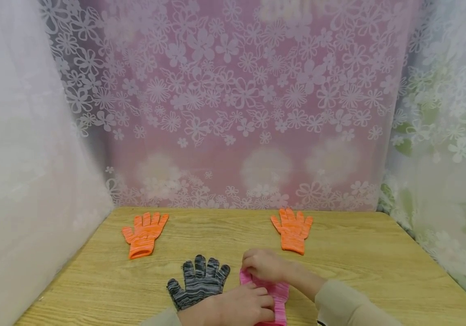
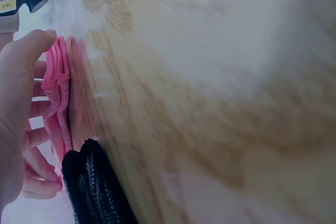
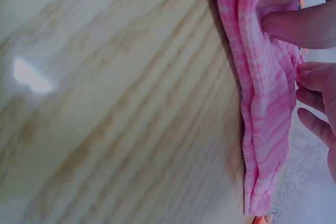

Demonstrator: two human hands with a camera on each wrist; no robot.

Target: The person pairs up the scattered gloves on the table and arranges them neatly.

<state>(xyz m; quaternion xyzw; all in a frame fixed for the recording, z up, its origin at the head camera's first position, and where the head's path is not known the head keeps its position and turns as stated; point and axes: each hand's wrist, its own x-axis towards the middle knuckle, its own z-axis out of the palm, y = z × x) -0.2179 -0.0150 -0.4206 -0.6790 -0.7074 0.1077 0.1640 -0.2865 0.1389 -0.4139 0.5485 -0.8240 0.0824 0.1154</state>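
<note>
Orange knit glove (image 1: 144, 234) splayed flat, black-and-grey streaked glove (image 1: 201, 283), my left grip (image 1: 238, 305) with relaxed fingers resting on layered pink marled knit (image 1: 280, 299) on wood-grain bench (image 1: 359, 267), my right grip (image 1: 266, 265) pinching its far end, second orange glove (image 1: 293, 230) beyond.

Floral curtain (image 1: 253, 90) behind wooden table (image 1: 220, 231)

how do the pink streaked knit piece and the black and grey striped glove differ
The pink streaked knit piece is brightly coloured; the black and grey striped knit glove is dark. The glove's five fingers are spread; the pink piece shows no spread fingers. The left hand and right hand hold the pink piece; neither holds the glove. Both are streaked knits.
</note>
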